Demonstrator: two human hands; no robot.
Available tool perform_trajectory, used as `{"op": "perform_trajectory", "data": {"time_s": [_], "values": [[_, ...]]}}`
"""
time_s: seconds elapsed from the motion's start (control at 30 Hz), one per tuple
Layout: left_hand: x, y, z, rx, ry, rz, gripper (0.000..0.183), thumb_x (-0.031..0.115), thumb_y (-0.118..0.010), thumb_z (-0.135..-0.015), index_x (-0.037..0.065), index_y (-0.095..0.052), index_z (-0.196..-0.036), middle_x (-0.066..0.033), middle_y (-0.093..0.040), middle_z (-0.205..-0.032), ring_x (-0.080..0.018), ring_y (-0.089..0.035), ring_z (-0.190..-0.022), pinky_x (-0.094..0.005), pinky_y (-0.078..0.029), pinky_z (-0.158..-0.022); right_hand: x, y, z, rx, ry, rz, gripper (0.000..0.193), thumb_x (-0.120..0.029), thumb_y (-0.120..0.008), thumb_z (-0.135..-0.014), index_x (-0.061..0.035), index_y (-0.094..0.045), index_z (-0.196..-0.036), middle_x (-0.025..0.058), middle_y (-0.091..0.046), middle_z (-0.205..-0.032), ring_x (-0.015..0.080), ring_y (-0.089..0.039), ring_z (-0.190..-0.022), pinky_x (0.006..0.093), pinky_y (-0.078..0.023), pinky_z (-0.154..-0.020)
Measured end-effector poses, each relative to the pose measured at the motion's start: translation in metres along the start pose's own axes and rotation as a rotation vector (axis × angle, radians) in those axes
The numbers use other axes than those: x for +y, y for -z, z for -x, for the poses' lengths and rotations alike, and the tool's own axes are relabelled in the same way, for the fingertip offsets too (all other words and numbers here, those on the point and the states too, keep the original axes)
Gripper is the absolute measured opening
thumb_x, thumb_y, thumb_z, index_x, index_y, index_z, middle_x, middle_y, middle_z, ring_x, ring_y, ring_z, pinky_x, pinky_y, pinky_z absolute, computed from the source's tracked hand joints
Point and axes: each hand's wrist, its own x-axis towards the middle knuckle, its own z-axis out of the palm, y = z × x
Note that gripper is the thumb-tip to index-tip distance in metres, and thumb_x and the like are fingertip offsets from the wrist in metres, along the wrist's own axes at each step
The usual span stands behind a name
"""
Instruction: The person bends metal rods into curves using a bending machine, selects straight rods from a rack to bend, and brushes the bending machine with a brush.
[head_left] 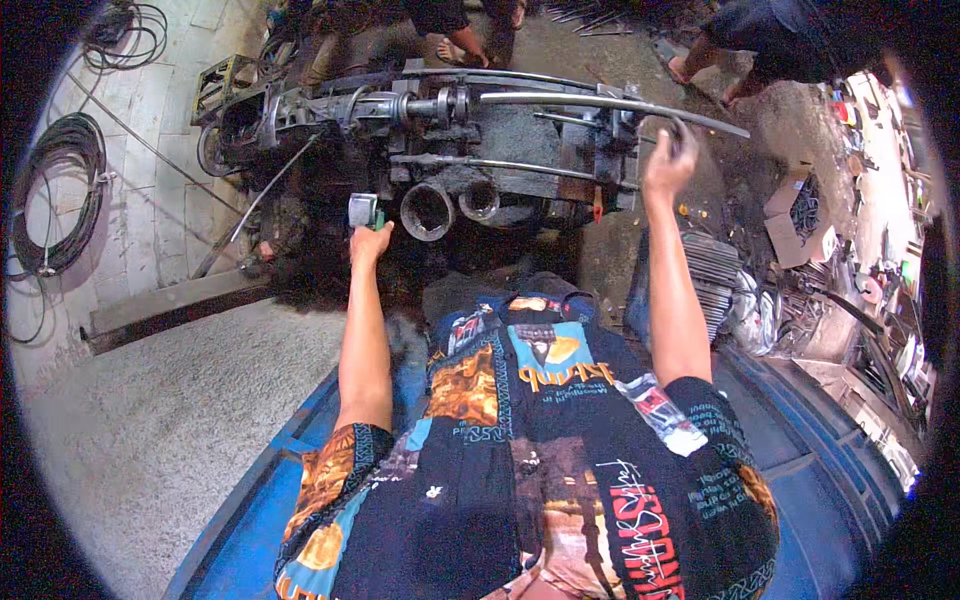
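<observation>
In front of me stands a lathe-like machine [430, 108], dark and greasy. A long metal rod [560, 99] lies along its top and sticks out past its right end. My left hand [371, 243] is closed on a small green tool with a shiny squarish head [362, 209], beside the machine's front. My right hand [670, 165] is raised at the machine's right end, just below the rod. Its fingers are curled and smeared by motion. Something dark and rounded shows at them, its kind unclear.
Two round metal tube openings [428, 212] face me below the machine. A coiled black hose [60, 195] is at the left. To the right are a cardboard box [800, 222] of dark pieces and assorted scrap. Other people's bare feet [680, 68] show beyond the machine.
</observation>
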Motion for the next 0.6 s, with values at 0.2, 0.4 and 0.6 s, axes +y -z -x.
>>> {"op": "perform_trajectory", "data": {"time_s": [0.2,0.4,0.6], "values": [[0.109,0.071,0.02,0.327,-0.535,0.237,0.04,0.033,-0.066,-0.083,-0.002,-0.066,-0.103,-0.0218,-0.068,-0.089,-0.0321,-0.067,-0.084,-0.0393,-0.051,-0.077,0.119,-0.02,-0.014,-0.111,-0.541,-0.662,0.022,-0.015,-0.055,-0.091,0.0012,-0.063,-0.104,0.0093,-0.065,-0.105,0.0195,-0.06,-0.093,0.0323,-0.046,-0.088],[0.185,0.073,-0.053,0.338,-0.723,0.12,0.045,0.042,-0.067,-0.08,0.003,-0.069,-0.105,-0.0234,-0.067,-0.097,-0.0384,-0.064,-0.094,-0.0431,-0.049,-0.085,0.131,-0.073,-0.052,-0.572,-0.335,-0.884,0.031,-0.024,-0.05,-0.088,-0.004,-0.067,-0.105,0.0061,-0.066,-0.102,0.0179,-0.059,-0.094,0.0309,-0.045,-0.084],[0.207,0.06,-0.068,0.332,-0.74,0.173,0.035,0.03,-0.074,-0.075,0.003,-0.072,-0.096,-0.0209,-0.068,-0.093,-0.0367,-0.066,-0.09,-0.0405,-0.05,-0.081,0.175,-0.086,-0.062,-0.799,-0.745,-0.663,0.041,-0.027,-0.047,-0.083,-0.0017,-0.066,-0.108,0.008,-0.065,-0.104,0.0187,-0.055,-0.095,0.0287,-0.04,-0.089]]}}
